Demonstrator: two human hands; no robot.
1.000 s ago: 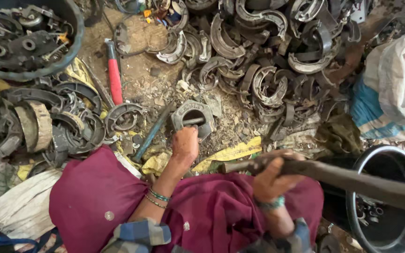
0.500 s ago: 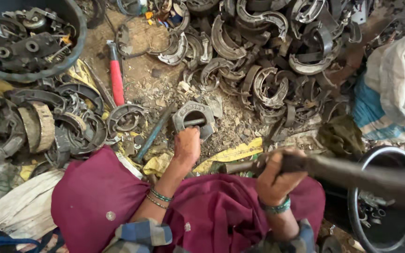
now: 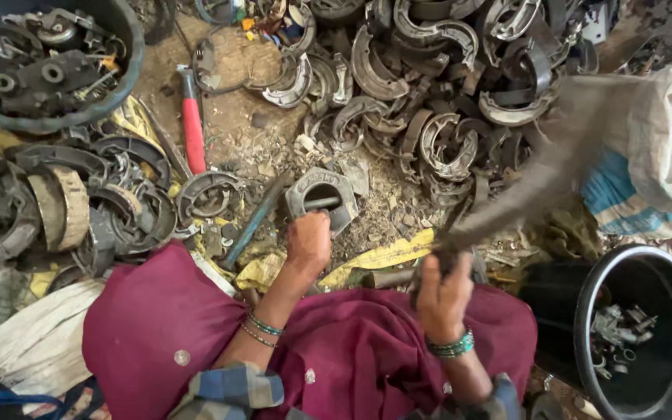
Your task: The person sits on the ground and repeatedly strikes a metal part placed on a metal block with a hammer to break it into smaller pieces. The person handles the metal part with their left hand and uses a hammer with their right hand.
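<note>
A grey metal block with a round hole (image 3: 322,196) lies on the gritty ground at the centre of the scene, a short rod stuck through its opening. The left hand (image 3: 309,241) sits just near of it, fingers curled shut against its near edge, touching it. To the right, the right hand (image 3: 443,289) is closed around the handle of a long dark tool (image 3: 534,183), which slants up and away to the far right, blurred with motion.

A heap of curved brake shoes (image 3: 429,78) fills the far ground. A red-handled hammer (image 3: 193,128) lies far left of the block, and a thin blue rod (image 3: 252,224) just left of it. A dark tub of metal parts (image 3: 130,66) stands far left, a black bucket (image 3: 589,342) near right, and a white woven sack (image 3: 663,148) at the right edge. Maroon cloth (image 3: 165,334) covers the person's lap.
</note>
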